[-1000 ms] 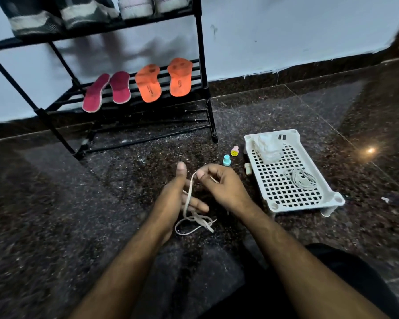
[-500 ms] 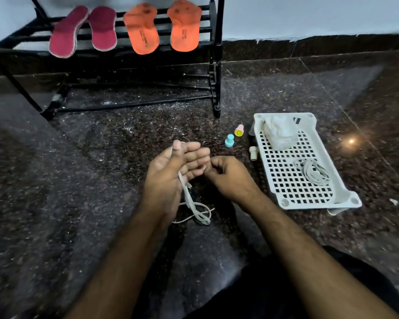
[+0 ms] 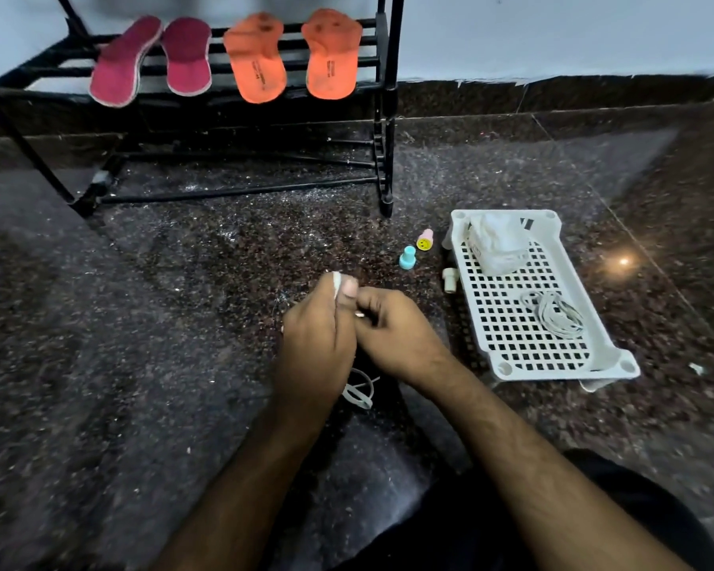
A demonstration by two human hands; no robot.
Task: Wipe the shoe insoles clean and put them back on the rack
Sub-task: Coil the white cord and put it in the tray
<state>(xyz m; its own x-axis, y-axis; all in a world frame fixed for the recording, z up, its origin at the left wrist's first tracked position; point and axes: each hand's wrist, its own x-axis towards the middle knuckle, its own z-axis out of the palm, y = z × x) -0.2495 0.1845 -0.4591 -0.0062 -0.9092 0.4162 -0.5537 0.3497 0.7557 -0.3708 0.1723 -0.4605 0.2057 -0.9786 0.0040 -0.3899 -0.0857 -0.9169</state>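
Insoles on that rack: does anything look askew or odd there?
Yes. The leftmost pink insole lies slanted, its end hanging over the rack's front edge, while the other pink one sits straighter. Both orange insoles show dark smudges near the top. Pale specks are scattered on the floor beneath.

Left hand (image 3: 318, 348) now closed round shoelace (image 3: 357, 395)

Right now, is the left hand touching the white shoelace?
Touching. The head view shows the left hand pinching the white shoelace: a strip of it sits under the thumb tip and its loops hang below the hand.
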